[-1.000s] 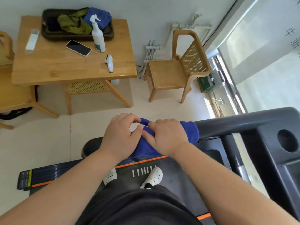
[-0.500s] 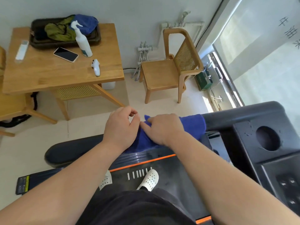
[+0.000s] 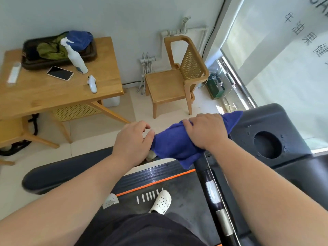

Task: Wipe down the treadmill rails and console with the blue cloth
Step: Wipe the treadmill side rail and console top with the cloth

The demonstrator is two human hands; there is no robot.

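Right hand (image 3: 205, 132) curls over the blue cloth (image 3: 174, 144), gripping it round the treadmill rail (image 3: 67, 171) just beside the console (image 3: 276, 119). Left hand (image 3: 133, 141), fingers curled, touches the cloth's free end; whether it pinches cannot be told.

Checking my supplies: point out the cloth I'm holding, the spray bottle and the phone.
cloth (image 3: 174, 142), head view, middle of the bunched fabric.
spray bottle (image 3: 76, 59), head view, white body.
phone (image 3: 60, 73), head view, dark screen.
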